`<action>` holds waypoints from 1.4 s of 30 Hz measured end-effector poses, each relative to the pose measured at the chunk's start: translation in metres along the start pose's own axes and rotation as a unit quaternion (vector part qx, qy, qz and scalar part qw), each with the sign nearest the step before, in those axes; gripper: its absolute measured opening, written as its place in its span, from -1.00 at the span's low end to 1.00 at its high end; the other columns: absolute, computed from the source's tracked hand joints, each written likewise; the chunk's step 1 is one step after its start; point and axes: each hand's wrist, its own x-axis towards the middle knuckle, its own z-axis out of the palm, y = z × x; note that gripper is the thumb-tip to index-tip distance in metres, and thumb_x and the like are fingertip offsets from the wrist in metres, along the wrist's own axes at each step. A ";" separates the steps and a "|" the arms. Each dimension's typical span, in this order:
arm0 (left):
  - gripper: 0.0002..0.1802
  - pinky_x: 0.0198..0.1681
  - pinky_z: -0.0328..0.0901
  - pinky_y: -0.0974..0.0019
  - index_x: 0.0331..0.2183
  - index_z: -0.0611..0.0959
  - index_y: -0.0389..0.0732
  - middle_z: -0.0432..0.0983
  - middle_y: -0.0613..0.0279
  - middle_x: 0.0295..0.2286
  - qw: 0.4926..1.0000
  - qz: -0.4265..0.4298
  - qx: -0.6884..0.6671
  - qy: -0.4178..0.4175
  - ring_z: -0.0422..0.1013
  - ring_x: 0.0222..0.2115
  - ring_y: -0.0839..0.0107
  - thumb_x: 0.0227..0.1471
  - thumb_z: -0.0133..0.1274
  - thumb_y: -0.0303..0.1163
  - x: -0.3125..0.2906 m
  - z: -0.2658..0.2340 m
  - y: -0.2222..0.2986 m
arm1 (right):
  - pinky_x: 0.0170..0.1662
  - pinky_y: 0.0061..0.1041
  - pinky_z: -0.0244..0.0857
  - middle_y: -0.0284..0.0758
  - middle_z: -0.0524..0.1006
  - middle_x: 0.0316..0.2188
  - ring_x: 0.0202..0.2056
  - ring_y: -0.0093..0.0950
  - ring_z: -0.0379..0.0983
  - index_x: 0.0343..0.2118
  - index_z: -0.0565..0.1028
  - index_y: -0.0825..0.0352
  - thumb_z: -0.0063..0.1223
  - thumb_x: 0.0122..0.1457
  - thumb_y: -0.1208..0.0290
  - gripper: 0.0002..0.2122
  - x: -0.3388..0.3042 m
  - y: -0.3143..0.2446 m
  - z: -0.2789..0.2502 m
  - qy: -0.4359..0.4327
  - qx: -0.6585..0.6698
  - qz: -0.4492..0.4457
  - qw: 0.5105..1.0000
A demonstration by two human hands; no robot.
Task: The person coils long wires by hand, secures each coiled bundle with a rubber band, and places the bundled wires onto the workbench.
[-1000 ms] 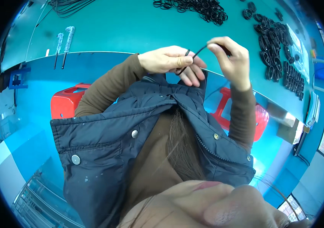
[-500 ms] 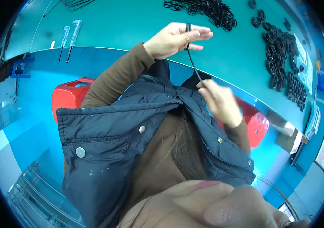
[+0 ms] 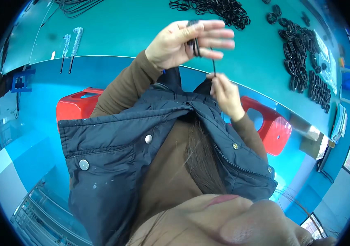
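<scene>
A thin black cable (image 3: 214, 66) runs between my two hands, above the near edge of the green table (image 3: 121, 30). Loops of it circle the fingers of my left hand (image 3: 174, 47); these fingers stretch out apart, and the thumb lies over the coil. Lower and to the right, my right hand (image 3: 226, 95) pinches the cable between thumb and fingertips, with the cable pulled up toward the left hand. Behind the left fingers, part of the coil is hidden.
Black coiled cables (image 3: 220, 11) lie heaped at the far side, and more coiled bundles (image 3: 296, 51) cover the table's right. Loose long cables (image 3: 74, 7) lie far left. Two tools with wrapped handles (image 3: 76, 43) overhang the table edge. Red stools (image 3: 275, 131) stand below the table.
More cable loops now circle my left hand, which has turned to show more of its palm with fingers spread. My right hand has moved up and slightly left, still pinching the cable.
</scene>
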 end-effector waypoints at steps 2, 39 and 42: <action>-0.48 0.11 0.19 0.04 0.11 0.22 -0.41 0.20 -0.15 0.07 0.998 0.030 0.042 0.036 0.16 0.10 0.00 0.23 -0.27 -0.26 0.004 -0.009 0.000 | -0.47 -0.43 0.32 -0.15 0.44 -0.59 -0.58 -0.22 0.43 -0.22 0.41 0.34 -0.06 0.13 0.49 -0.85 -0.018 -0.018 -0.004 -0.045 -0.106 -0.068 0.991; -0.39 -0.19 0.43 0.37 0.14 0.17 -0.37 0.12 -0.23 0.09 0.999 -0.051 0.002 -0.008 0.47 -0.18 0.12 0.17 -0.12 -0.22 -0.013 0.004 -0.019 | -0.54 -0.63 0.19 -0.43 0.33 -0.69 -0.64 -0.68 0.27 -0.20 0.46 0.34 -0.15 0.23 0.46 -0.84 0.007 0.001 -0.019 0.050 0.022 0.015 0.998; -0.46 -0.05 0.36 0.28 0.13 0.23 -0.28 0.11 -0.06 0.13 0.999 -0.001 0.013 0.044 0.28 0.02 0.04 0.18 -0.13 -0.26 -0.002 -0.006 -0.017 | -0.53 -0.53 0.25 -0.27 0.41 -0.64 -0.61 -0.47 0.39 -0.16 0.40 0.34 -0.15 0.21 0.48 -0.83 -0.021 0.002 -0.009 0.021 -0.072 -0.007 0.997</action>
